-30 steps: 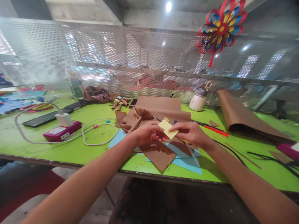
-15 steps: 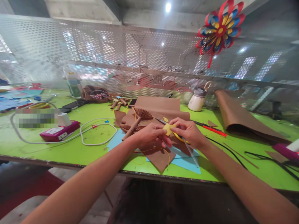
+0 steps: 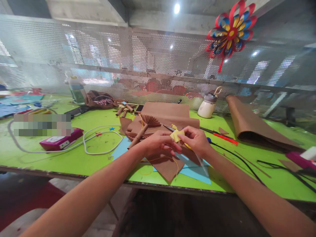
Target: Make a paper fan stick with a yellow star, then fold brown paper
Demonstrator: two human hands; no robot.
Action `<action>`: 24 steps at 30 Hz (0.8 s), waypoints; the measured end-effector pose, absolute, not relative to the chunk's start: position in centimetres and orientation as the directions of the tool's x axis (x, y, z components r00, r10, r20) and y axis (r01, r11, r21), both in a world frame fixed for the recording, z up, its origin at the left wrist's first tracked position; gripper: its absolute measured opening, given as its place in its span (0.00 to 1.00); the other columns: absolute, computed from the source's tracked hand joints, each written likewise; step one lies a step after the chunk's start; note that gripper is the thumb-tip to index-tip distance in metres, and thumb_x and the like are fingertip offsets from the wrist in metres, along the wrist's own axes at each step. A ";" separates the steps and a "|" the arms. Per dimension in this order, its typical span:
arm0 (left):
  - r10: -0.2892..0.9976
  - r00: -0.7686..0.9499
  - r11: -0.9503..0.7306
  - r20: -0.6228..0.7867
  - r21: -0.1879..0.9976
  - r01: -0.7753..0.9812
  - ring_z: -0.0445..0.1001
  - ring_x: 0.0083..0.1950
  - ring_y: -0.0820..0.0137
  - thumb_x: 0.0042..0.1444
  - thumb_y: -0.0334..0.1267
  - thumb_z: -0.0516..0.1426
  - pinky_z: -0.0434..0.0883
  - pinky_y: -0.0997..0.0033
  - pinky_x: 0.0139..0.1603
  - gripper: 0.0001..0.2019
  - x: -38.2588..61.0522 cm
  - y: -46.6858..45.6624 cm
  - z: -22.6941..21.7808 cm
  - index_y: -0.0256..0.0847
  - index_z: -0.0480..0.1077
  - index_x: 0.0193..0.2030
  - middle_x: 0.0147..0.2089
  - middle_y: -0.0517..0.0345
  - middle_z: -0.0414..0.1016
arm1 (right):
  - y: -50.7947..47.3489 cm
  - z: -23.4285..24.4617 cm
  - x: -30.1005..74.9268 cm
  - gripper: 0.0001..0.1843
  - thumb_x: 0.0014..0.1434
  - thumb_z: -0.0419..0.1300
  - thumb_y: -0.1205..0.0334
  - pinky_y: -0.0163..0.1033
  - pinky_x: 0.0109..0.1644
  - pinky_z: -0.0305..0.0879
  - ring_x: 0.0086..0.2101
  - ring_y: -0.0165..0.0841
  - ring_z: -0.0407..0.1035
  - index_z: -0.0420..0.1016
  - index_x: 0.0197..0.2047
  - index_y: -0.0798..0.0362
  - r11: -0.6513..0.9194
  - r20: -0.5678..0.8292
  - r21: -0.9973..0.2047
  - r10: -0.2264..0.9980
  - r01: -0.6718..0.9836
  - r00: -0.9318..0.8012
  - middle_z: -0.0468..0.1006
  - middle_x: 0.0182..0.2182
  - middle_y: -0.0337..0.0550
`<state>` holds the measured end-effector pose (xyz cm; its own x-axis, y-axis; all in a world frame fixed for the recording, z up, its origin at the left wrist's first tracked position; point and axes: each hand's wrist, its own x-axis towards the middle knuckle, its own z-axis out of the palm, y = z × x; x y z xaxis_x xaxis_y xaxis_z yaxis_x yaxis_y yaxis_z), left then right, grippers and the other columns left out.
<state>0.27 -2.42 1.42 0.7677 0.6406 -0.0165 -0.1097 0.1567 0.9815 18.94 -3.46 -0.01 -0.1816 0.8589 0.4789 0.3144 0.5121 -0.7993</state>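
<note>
Between both hands is a small yellow piece of paper (image 3: pixel 176 135), creased or layered. My left hand (image 3: pixel 160 143) pinches its left side, with the other fingers curled below. On its right side, my right hand (image 3: pixel 196 140) grips it between thumb and fingertips. Scissors (image 3: pixel 168 127) lie just behind, their yellow handle mostly covered by my right hand. Left of the hands is a rolled brown paper tube (image 3: pixel 138 136) with a pleated brown paper fan (image 3: pixel 150 120) at its top. Under the hands lie brown paper (image 3: pixel 170 168) and light blue paper (image 3: pixel 197 174).
A purple power strip (image 3: pixel 61 140) and looped white cable (image 3: pixel 102 153) occupy the left. A white bottle (image 3: pixel 206 107), red cutter (image 3: pixel 225 138), black cable (image 3: pixel 239 159) and large folded brown paper (image 3: pixel 256 128) are on the right. A perforated metal screen (image 3: pixel 98 56) stands behind the green table (image 3: pixel 93 168).
The yellow paper has been turned or folded between the fingers and now shows creased layers. Both hands stay nearly in place, while the view has shifted slightly.
</note>
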 end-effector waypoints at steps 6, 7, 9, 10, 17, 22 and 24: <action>0.675 0.738 0.101 0.002 0.990 -0.095 0.76 0.33 0.68 0.49 0.41 0.60 0.71 0.71 0.33 0.14 0.5 -2.3 0.9 0.33 0.69 0.39 0.34 0.46 0.77 | -3.2 -0.5 18.9 0.11 0.53 0.60 0.54 0.35 0.28 0.62 0.23 0.30 0.66 0.69 0.30 0.54 0.530 0.507 -0.771 0.846 0.351 -0.164 0.73 0.22 0.39; 0.684 0.729 0.084 0.000 0.993 -0.078 0.76 0.32 0.69 0.49 0.41 0.61 0.71 0.72 0.32 0.14 0.5 -2.3 0.8 0.33 0.69 0.39 0.33 0.47 0.77 | -3.1 -0.6 18.9 0.11 0.53 0.60 0.54 0.35 0.28 0.62 0.23 0.30 0.66 0.69 0.30 0.54 0.528 0.506 -0.773 0.847 0.352 -0.159 0.73 0.22 0.38; 0.697 0.717 0.067 -0.011 0.997 -0.049 0.75 0.28 0.72 0.49 0.41 0.61 0.71 0.73 0.30 0.13 0.5 -2.2 0.7 0.35 0.69 0.39 0.33 0.49 0.78 | -3.1 -0.7 18.8 0.11 0.53 0.60 0.55 0.35 0.28 0.62 0.23 0.30 0.66 0.68 0.31 0.54 0.519 0.504 -0.779 0.852 0.352 -0.142 0.72 0.22 0.38; 0.702 0.712 0.063 -0.016 0.997 -0.040 0.74 0.27 0.73 0.50 0.41 0.61 0.70 0.74 0.29 0.13 0.5 -2.2 0.7 0.35 0.69 0.39 0.33 0.49 0.78 | -3.1 -0.8 18.8 0.11 0.53 0.61 0.55 0.35 0.28 0.63 0.23 0.30 0.67 0.68 0.31 0.54 0.516 0.502 -0.783 0.854 0.349 -0.136 0.72 0.22 0.38; 0.703 0.711 0.038 0.026 0.997 -0.073 0.76 0.32 0.69 0.50 0.42 0.61 0.70 0.75 0.29 0.14 0.5 -2.0 0.5 0.33 0.70 0.38 0.32 0.47 0.78 | -3.4 -0.5 18.5 0.10 0.54 0.60 0.56 0.36 0.29 0.64 0.24 0.31 0.68 0.66 0.32 0.53 0.495 0.470 -0.832 0.869 0.251 -0.157 0.73 0.23 0.38; 0.699 0.713 0.036 0.043 0.995 -0.095 0.77 0.33 0.68 0.50 0.43 0.61 0.70 0.75 0.29 0.15 0.6 -1.7 0.2 0.32 0.69 0.39 0.32 0.46 0.77 | -3.5 -0.4 18.4 0.10 0.53 0.60 0.57 0.37 0.31 0.65 0.25 0.32 0.70 0.66 0.32 0.54 0.479 0.460 -0.846 0.878 0.235 -0.135 0.74 0.24 0.39; 0.705 0.708 0.049 0.033 0.994 -0.094 0.77 0.33 0.68 0.50 0.43 0.61 0.70 0.75 0.29 0.15 0.6 -1.7 0.2 0.32 0.69 0.39 0.32 0.47 0.77 | -3.5 -0.4 18.3 0.10 0.52 0.61 0.57 0.37 0.30 0.66 0.24 0.31 0.70 0.66 0.32 0.54 0.466 0.450 -0.861 0.885 0.204 -0.122 0.74 0.23 0.39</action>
